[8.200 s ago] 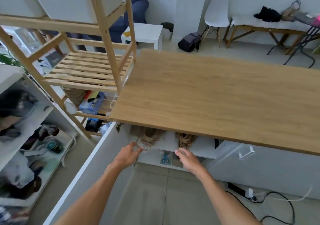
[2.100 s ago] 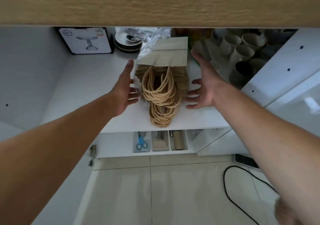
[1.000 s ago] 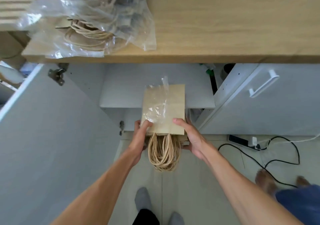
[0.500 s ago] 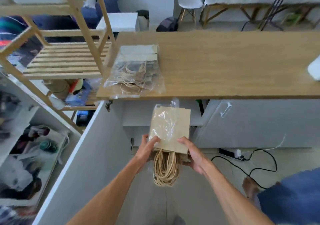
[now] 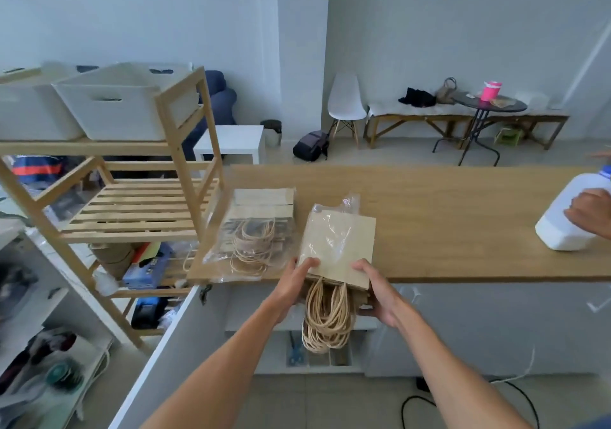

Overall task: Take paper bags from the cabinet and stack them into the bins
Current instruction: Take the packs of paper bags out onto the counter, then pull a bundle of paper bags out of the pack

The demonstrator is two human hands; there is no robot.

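Wide wooden countertop (image 5: 446, 217) across the middle, near edge running left to right just above the hands, mostly bare on its right half. Tall wooden rack (image 5: 139, 210) at left, butted against the counter's left end, slatted middle shelf bare. Two white bins (image 5: 112, 108) up on the rack's top shelf, side by side, open-topped, well apart from the hands. Open white cabinet door (image 5: 165, 356) slanting down-left below the counter, crowding the left forearm's side. White jug (image 5: 568, 213) at the counter's far right edge, another person's hand (image 5: 588, 212) resting on it. First bundle of paper bags (image 5: 258, 230) in clear plastic wrap, flat on the counter's left end, twine handles toward the near edge, wrap overhanging that edge slightly. Second bundle of paper bags (image 5: 340, 246), also in plastic, just right of the first, far end over the counter, near end past the edge, its twine handles (image 5: 327, 319) hanging down in front of the cabinet opening. Left hand (image 5: 296, 283) clamped on the bundle's near-left corner, thumb on top, fingers under. Right hand (image 5: 380, 293) gripping the near-right corner likewise, fingers curled beneath. No readable print on bags, wrap or jug. Free counter space to the right of the held bundle up to the jug; narrow gap only between the two bundles.
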